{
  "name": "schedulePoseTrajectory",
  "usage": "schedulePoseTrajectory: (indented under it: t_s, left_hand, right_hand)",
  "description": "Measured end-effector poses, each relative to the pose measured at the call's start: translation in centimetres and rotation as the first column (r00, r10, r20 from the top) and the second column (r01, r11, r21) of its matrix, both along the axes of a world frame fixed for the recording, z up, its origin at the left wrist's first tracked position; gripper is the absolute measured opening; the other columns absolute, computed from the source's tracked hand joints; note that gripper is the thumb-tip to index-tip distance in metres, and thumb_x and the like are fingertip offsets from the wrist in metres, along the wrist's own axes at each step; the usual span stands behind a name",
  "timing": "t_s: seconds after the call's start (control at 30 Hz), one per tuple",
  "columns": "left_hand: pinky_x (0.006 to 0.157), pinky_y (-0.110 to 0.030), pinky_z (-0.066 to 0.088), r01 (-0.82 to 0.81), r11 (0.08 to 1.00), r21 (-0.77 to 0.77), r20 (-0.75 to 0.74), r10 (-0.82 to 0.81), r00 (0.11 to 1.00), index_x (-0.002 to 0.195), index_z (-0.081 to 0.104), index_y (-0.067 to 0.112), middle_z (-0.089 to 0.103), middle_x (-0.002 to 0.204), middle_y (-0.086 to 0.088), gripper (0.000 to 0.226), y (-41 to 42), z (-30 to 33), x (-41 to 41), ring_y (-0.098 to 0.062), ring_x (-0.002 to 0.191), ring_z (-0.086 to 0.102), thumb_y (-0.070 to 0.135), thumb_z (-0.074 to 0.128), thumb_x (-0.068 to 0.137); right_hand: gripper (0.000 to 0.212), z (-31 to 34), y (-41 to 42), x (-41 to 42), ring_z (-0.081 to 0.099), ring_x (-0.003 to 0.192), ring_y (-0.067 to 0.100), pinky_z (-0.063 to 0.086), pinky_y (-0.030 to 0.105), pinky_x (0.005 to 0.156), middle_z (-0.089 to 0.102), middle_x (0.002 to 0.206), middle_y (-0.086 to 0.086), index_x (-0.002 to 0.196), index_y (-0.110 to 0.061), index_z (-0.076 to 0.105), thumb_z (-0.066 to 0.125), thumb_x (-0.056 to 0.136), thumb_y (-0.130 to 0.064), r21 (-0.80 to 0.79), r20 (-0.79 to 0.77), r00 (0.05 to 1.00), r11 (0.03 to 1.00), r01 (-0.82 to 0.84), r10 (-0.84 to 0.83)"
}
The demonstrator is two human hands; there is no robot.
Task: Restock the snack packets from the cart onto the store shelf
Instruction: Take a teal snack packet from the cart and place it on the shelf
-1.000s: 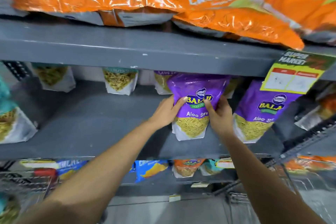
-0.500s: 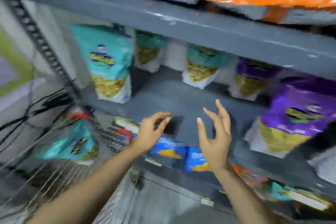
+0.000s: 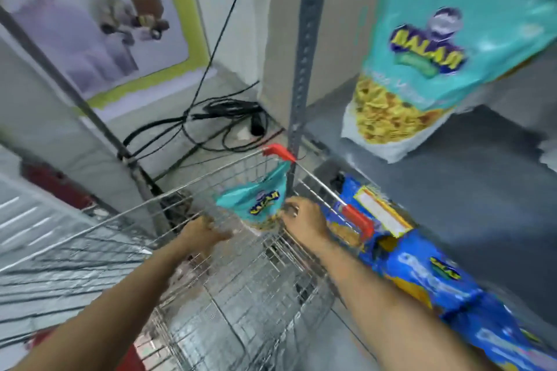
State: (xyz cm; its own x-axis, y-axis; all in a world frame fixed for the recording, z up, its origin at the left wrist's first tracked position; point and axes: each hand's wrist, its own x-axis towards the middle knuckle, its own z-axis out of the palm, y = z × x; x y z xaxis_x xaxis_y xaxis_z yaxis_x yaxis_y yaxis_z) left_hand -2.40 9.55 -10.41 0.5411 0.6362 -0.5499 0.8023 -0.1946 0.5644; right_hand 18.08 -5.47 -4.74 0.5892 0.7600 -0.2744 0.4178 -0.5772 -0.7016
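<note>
Head view: we reach into the wire cart (image 3: 235,289).
Right hand (image 3: 304,217): our fingers curl against the teal packet (image 3: 256,205) in the cart; grip unclear.
Left hand (image 3: 202,230): loosely curled, blurred, holding nothing we can discern.
Shelf (image 3: 452,178): another teal bag (image 3: 428,54) standing.

Black cables (image 3: 229,117) lie tangled on the floor by the wall, one running up it. Green-bordered poster (image 3: 99,24) leans at upper left, print blurred. Red object (image 3: 54,187) at left edge, unidentifiable.

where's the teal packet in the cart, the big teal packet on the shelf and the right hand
teal packet in the cart (image 3: 256,205): head view, on its front near the logo
big teal packet on the shelf (image 3: 434,48): head view, on its logo
right hand (image 3: 304,217): head view, back of the hand
</note>
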Motion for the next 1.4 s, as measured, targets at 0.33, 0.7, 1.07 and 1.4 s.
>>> schedulePoseTrajectory:
  t_s: [0.33, 0.7, 1.07, 1.4]
  left_hand:
    - [0.08, -0.024, 0.046, -0.367, 0.916, -0.164, 0.387, 0.402, 0.83, 0.118, 0.059, 0.01, 0.065, 0.108, 0.001, 0.031, -2.4, -0.3, 5.5, -0.022, 0.105, 0.062, 0.03, 0.054, 0.095]
    - [0.071, -0.055, 0.059, -0.313, 0.95, 0.0, 0.508, 0.27, 0.818, 0.088, 0.065, -0.001, 0.075, 0.084, -0.018, 0.056, -1.7, 10.5, 3.5, -0.033, 0.075, 0.072, 0.049, 0.04, 0.097]
    - [0.079, -0.044, 0.058, 0.099, 0.98, 0.173, 0.679, -0.192, 0.708, 0.096, 0.069, 0.01, 0.078, 0.093, -0.004, 0.043, -10.0, 29.6, 10.0, -0.017, 0.085, 0.073, 0.045, 0.044, 0.094]
    - [0.091, -0.034, 0.052, 0.347, 0.927, 0.144, 0.826, -0.306, 0.474, 0.104, 0.064, 0.019, 0.073, 0.111, 0.001, 0.031, -19.5, 33.6, 26.9, -0.011, 0.103, 0.066, 0.044, 0.052, 0.09]
  right_hand:
    - [0.032, -6.4, 6.6, 2.0, 0.063, 0.106, 0.031, 0.049, 0.035, 0.082, 0.066, 0.108, 0.011, 0.122, -0.01, 0.059, 0.05, 0.098, -0.029, 0.023, -0.27, 0.958, 0.994, 0.104, -0.094]
    - [0.048, 3.2, 3.6, 1.1, 0.058, 0.064, 0.017, 0.049, 0.045, 0.053, 0.069, 0.074, 0.02, 0.071, -0.005, 0.058, 0.058, 0.088, -0.049, 0.335, -0.173, 0.984, 0.942, 0.021, 0.04]
    - [0.084, 20.1, -12.5, 3.0, 0.034, 0.066, 0.015, 0.034, 0.052, 0.049, 0.039, 0.06, 0.012, 0.067, 0.008, 0.043, 0.06, 0.074, -0.073, 0.585, -0.165, 0.942, 0.741, 0.331, -0.291]
    - [0.067, 26.7, -24.8, 11.1, 0.024, 0.055, 0.003, 0.024, 0.037, 0.048, 0.027, 0.049, 0.018, 0.054, -0.005, 0.034, 0.059, 0.083, -0.06, 0.722, 0.116, 0.726, 0.56, 0.407, -0.678]
